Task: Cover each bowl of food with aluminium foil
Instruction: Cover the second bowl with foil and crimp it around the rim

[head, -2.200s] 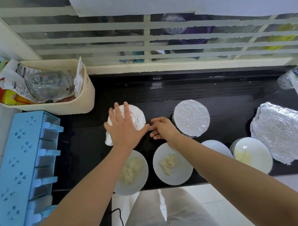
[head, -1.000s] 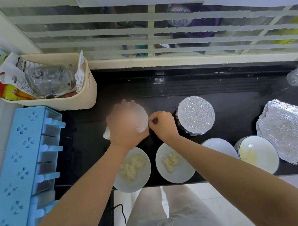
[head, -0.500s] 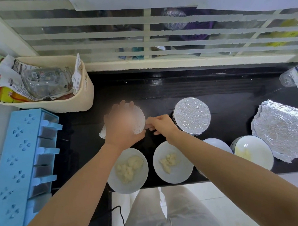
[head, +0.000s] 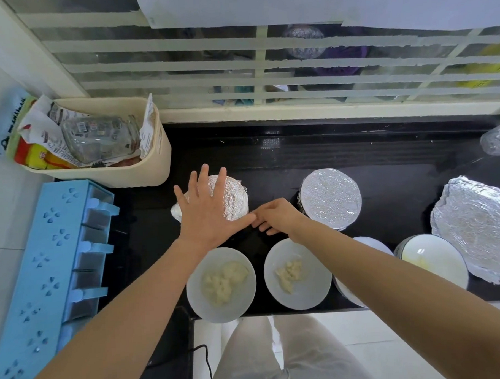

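My left hand lies flat with spread fingers on top of a foil-wrapped bowl at the counter's middle left. My right hand reaches to that bowl's near right side; its fingertips touch the foil edge beside my left thumb. A second foil-covered bowl stands to the right. Along the front edge sit uncovered white bowls: one with pale mash, another with mash, one mostly hidden by my right arm, and one with yellowish food. A loose crumpled foil sheet lies at the right.
A cream basket holding a glass jar and packets stands at the back left of the black counter. A blue drawer rack runs along the left. A plastic bottle lies at the far right edge. A barred window is behind.
My left hand has opened from cupping the foil-wrapped bowl to lying flat with fingers spread. My right hand's fingers have loosened from a tighter curl at the foil edge.
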